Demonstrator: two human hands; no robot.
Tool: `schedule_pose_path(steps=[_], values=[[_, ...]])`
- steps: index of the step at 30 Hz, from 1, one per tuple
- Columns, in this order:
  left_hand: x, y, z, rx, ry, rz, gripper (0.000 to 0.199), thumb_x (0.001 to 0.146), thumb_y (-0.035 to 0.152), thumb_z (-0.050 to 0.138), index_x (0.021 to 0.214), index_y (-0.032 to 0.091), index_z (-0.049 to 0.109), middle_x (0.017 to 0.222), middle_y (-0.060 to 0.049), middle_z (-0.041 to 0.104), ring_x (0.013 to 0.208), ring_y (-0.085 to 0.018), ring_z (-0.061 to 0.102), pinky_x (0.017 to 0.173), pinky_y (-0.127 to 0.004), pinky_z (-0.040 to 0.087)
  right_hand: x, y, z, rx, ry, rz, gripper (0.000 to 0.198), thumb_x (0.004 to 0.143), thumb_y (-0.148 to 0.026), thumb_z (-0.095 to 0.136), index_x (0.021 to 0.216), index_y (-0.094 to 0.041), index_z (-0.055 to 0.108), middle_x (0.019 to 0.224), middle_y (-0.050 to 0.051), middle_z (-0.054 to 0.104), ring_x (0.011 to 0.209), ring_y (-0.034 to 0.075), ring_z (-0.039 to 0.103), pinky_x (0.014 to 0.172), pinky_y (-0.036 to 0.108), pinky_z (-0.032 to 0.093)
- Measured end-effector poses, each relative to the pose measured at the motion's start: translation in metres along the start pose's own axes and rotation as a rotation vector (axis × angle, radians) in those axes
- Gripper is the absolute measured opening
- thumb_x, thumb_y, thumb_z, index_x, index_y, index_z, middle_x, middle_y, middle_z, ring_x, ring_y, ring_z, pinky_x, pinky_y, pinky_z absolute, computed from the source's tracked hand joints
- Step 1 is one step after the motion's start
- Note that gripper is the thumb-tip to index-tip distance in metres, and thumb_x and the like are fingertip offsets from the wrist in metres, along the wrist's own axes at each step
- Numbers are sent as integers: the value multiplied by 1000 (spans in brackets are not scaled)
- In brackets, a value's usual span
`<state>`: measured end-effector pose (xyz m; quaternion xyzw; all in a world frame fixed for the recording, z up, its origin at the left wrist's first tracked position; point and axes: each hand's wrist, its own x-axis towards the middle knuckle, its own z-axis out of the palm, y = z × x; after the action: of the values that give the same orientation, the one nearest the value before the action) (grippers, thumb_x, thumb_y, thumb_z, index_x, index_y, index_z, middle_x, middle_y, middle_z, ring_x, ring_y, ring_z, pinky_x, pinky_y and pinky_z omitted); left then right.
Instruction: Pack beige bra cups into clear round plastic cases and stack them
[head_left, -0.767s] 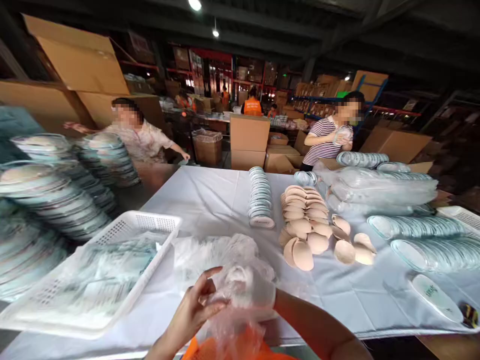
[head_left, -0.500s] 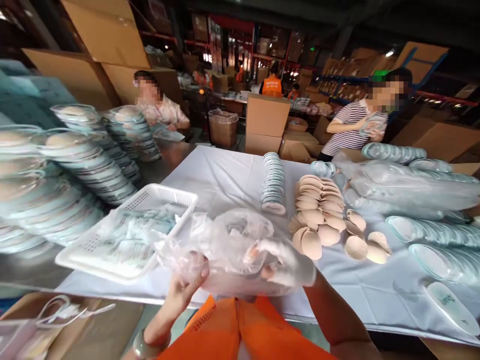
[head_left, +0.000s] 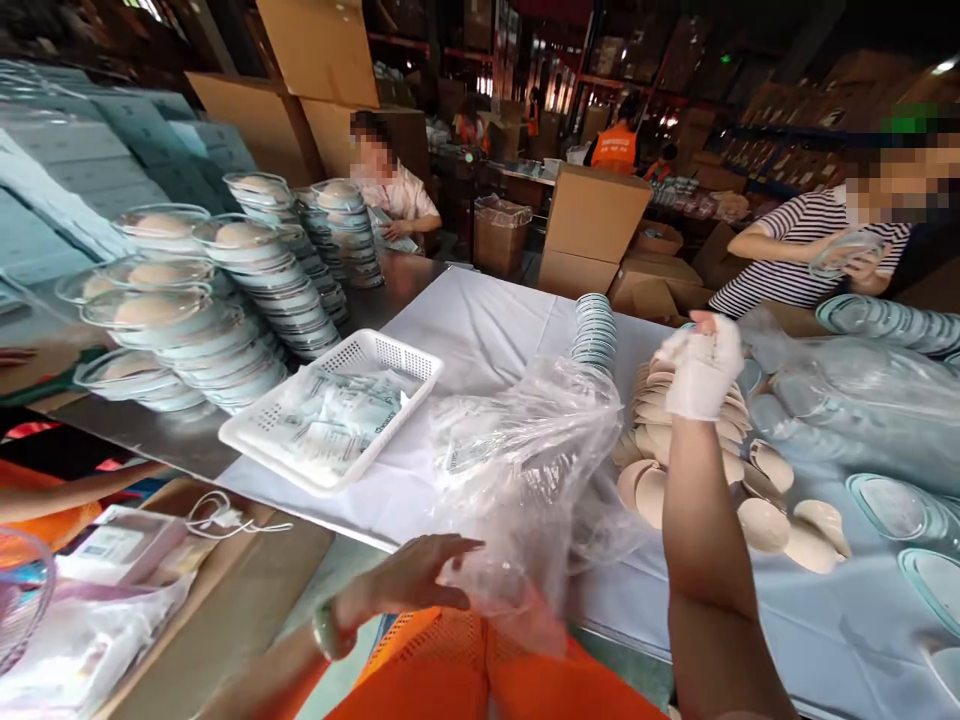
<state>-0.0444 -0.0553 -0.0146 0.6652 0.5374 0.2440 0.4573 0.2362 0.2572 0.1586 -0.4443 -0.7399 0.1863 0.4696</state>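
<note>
A crumpled clear plastic bag [head_left: 525,450] spreads over the white tablecloth and hangs down past its front edge. My left hand [head_left: 416,575], with a bracelet at the wrist, is at the bag's lower left side. Its fingers are stretched out and the thumb is apart, close to the film. Farther right, my right hand [head_left: 705,370], in a white glove, is raised in front of stacked beige cup-shaped pads [head_left: 649,490]. Its fingers are curled in; whatever they may hold is hidden.
A white perforated basket [head_left: 330,485] holds flat packets. Tall stacks of lidded pale-blue containers [head_left: 247,260] stand left. A row of pale-blue rimmed pieces [head_left: 595,330] lies behind the bag, with more bagged pieces [head_left: 862,390] right. Two people work across the table; another person's arm [head_left: 82,495] shows left.
My right hand has left the bag and moved up and right to the beige pads. My left hand has opened. The bag now lies spread and drooping. The view has turned left.
</note>
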Motion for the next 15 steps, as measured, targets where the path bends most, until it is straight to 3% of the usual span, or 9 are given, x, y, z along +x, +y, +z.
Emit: schedule_pose_path(steps=[2, 4, 5, 7, 9, 10, 11, 13, 15], values=[[-6, 6, -22, -190, 35, 98, 82, 82, 78, 66, 145, 25, 60, 102, -8, 70, 84, -22, 63, 80, -35, 55, -31, -10, -4, 100, -225, -209, 71, 104, -63, 32, 157, -16, 26, 132, 18, 61, 121, 25, 63, 106, 46, 52], [-3, 13, -41, -289, 260, 192, 87, 87, 79, 59, 153, 23, 50, 112, -11, 67, 96, -24, 64, 89, -38, 55, -85, -6, 3, -9, -427, -318, 105, 84, -71, 67, 161, -16, 20, 162, 20, 36, 151, 33, 37, 126, 53, 32], [6, 17, -44, -262, 388, 207, 89, 88, 78, 59, 156, 22, 44, 120, -14, 65, 105, -27, 63, 95, -42, 53, -115, 1, 11, -96, -364, -225, 115, 77, -68, 76, 161, -14, 19, 167, 22, 25, 156, 37, 27, 129, 54, 25], [38, 24, -36, -103, 551, 122, 99, 84, 71, 70, 163, 24, 32, 147, -20, 52, 129, -35, 55, 108, -49, 47, -167, 22, 31, -167, -107, 139, 122, 62, -62, 80, 157, -8, 25, 163, 28, 26, 155, 43, 25, 125, 59, 29], [83, 31, -13, 58, 453, -72, 112, 71, 61, 86, 163, 25, 33, 163, -23, 36, 141, -43, 47, 114, -57, 40, -197, 44, 48, 38, -199, 569, 118, 52, -57, 76, 149, -4, 35, 138, 28, 56, 134, 44, 52, 107, 57, 49], [106, 34, 0, 77, 397, -223, 112, 62, 52, 94, 159, 27, 41, 163, -22, 37, 139, -46, 48, 113, -59, 41, -203, 54, 51, 142, -270, 710, 109, 53, -56, 71, 144, -4, 42, 120, 23, 66, 115, 40, 63, 92, 52, 56], [125, 36, 12, 63, 388, -277, 108, 55, 44, 98, 151, 24, 52, 154, -24, 50, 130, -48, 57, 106, -59, 46, -204, 65, 47, 205, -317, 774, 98, 55, -55, 65, 138, -5, 50, 103, 17, 70, 96, 34, 67, 79, 45, 58], [146, 34, 28, 27, 391, -344, 78, 55, 41, 96, 125, 19, 71, 116, -17, 73, 102, -38, 70, 89, -47, 56, -194, 91, 19, 82, -276, 691, 75, 63, -50, 56, 125, -9, 64, 81, 8, 68, 70, 24, 63, 64, 36, 52], [138, 25, 24, -8, 464, -364, 43, 73, 46, 83, 102, 16, 74, 81, -7, 72, 76, -25, 69, 71, -33, 56, -183, 123, -34, -315, -152, 492, 54, 72, -43, 52, 112, -13, 72, 71, 7, 65, 62, 23, 60, 61, 35, 49]])
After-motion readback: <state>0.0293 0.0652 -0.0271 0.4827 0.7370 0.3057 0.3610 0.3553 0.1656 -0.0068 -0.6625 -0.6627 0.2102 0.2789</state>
